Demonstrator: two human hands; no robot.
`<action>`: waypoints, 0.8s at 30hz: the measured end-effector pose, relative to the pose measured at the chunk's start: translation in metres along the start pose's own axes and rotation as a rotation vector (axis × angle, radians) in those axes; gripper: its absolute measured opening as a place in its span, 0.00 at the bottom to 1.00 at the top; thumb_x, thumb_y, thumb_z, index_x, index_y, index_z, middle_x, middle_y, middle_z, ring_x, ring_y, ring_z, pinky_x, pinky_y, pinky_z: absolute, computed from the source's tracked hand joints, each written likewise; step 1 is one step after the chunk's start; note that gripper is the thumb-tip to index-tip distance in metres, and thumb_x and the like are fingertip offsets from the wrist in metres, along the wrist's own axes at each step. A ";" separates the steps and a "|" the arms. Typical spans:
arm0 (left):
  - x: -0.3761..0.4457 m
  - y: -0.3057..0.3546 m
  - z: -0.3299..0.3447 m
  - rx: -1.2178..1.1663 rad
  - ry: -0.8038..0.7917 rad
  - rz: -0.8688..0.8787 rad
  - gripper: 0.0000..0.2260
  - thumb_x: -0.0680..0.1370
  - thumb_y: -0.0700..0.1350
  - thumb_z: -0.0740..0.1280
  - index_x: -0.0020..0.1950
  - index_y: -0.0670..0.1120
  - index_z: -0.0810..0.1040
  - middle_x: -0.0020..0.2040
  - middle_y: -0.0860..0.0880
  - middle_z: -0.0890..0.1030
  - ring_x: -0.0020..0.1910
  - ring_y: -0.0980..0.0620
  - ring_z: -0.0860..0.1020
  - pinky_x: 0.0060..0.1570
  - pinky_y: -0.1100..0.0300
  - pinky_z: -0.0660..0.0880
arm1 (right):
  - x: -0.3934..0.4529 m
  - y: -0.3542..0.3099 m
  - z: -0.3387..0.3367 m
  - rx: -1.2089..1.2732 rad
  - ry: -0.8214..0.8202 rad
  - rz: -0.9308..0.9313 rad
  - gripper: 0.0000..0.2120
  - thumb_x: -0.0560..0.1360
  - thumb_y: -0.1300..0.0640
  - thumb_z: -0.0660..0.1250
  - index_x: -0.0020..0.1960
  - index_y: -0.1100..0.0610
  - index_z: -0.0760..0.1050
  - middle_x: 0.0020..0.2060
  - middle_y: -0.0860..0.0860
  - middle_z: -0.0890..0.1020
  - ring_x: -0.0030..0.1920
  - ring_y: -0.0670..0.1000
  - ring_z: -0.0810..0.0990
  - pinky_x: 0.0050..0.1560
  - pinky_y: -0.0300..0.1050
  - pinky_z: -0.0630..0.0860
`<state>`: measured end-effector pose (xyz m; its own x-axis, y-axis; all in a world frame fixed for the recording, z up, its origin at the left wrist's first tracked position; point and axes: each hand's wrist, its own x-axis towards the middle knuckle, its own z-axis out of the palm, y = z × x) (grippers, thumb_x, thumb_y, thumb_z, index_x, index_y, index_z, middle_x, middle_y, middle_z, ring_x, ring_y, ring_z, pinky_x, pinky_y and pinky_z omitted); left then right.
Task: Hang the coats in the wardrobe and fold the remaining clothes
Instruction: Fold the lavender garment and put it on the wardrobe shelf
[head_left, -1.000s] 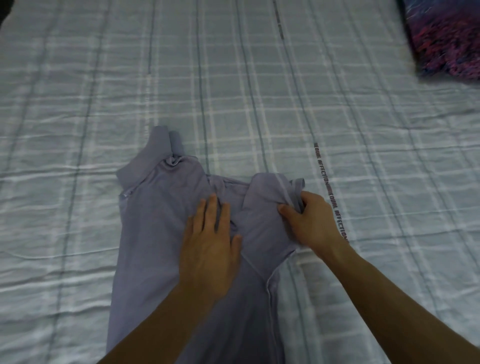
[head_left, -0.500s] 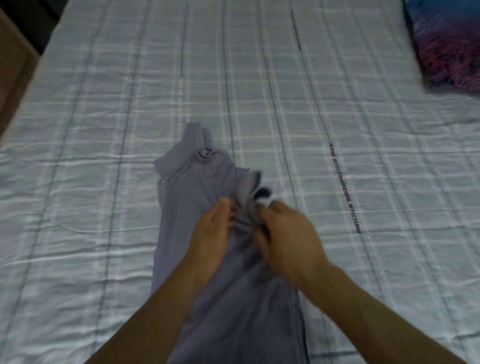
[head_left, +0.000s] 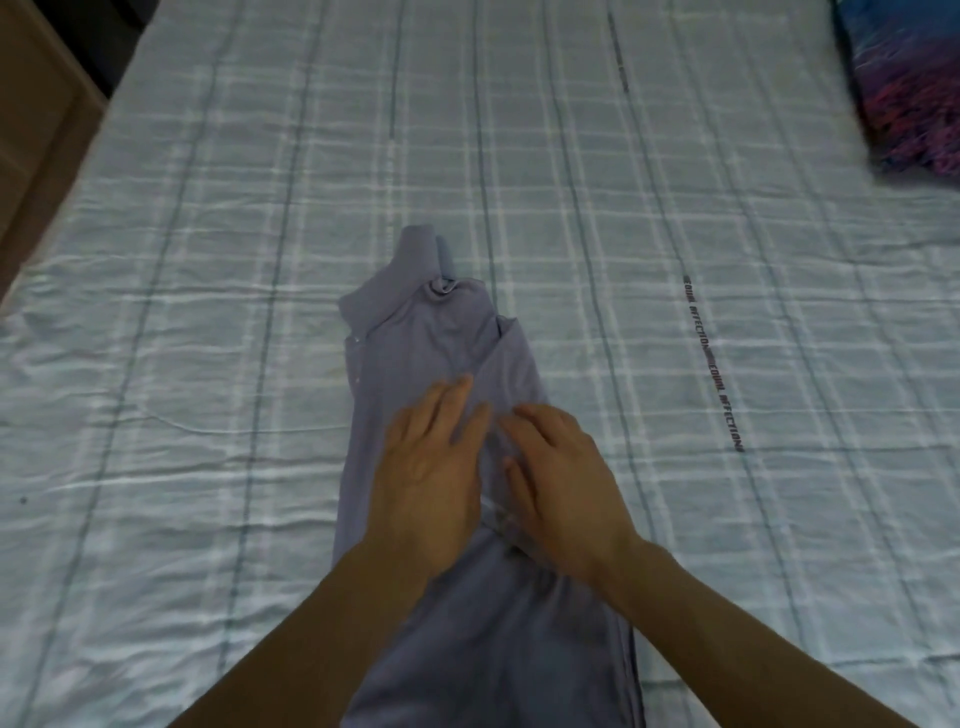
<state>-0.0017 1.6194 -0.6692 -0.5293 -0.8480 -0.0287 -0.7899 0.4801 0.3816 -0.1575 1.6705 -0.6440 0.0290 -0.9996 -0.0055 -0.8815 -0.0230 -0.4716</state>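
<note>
A lavender-grey garment (head_left: 431, 332) lies lengthwise on the bed, folded into a narrow strip, its collar end pointing away from me. My left hand (head_left: 428, 475) lies flat on the middle of the strip with straight fingers. My right hand (head_left: 563, 483) rests flat beside it on the folded-over right flap, fingers extended. Both hands press the cloth down; neither grips it. The strip's near end runs out of view at the bottom.
The bed is covered by a pale blue checked sheet (head_left: 208, 364) with a printed text stripe (head_left: 714, 364). A dark blue and purple pillow (head_left: 909, 88) sits at the far right. A wooden piece of furniture (head_left: 31, 130) stands at the left edge.
My right hand carried the garment's right flap over to the left and let it go. Both hands now lie flat on the narrowed strip. The view shifted left.
</note>
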 end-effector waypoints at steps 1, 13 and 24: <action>0.000 -0.002 0.004 0.066 -0.076 -0.008 0.26 0.80 0.48 0.62 0.78 0.49 0.63 0.81 0.47 0.54 0.80 0.43 0.53 0.76 0.42 0.54 | -0.001 0.008 0.009 -0.063 -0.008 -0.008 0.21 0.78 0.58 0.65 0.70 0.61 0.72 0.70 0.60 0.73 0.72 0.60 0.70 0.70 0.53 0.68; 0.015 -0.031 -0.026 -0.095 0.238 -0.079 0.15 0.81 0.48 0.58 0.58 0.42 0.81 0.59 0.44 0.80 0.57 0.41 0.77 0.56 0.45 0.74 | -0.007 0.031 0.021 0.012 0.042 0.071 0.17 0.78 0.54 0.63 0.64 0.59 0.78 0.70 0.58 0.73 0.67 0.58 0.73 0.66 0.51 0.71; 0.090 -0.072 -0.044 -0.269 0.054 -0.562 0.30 0.76 0.52 0.71 0.72 0.39 0.67 0.68 0.40 0.72 0.66 0.39 0.69 0.65 0.44 0.69 | 0.105 0.028 0.003 0.390 -0.086 0.488 0.39 0.75 0.53 0.72 0.79 0.58 0.54 0.71 0.54 0.70 0.71 0.54 0.70 0.71 0.49 0.68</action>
<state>0.0213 1.4980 -0.6585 -0.0337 -0.9682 -0.2479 -0.8338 -0.1096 0.5411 -0.1774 1.5650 -0.6603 -0.2810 -0.8880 -0.3641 -0.5665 0.4597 -0.6840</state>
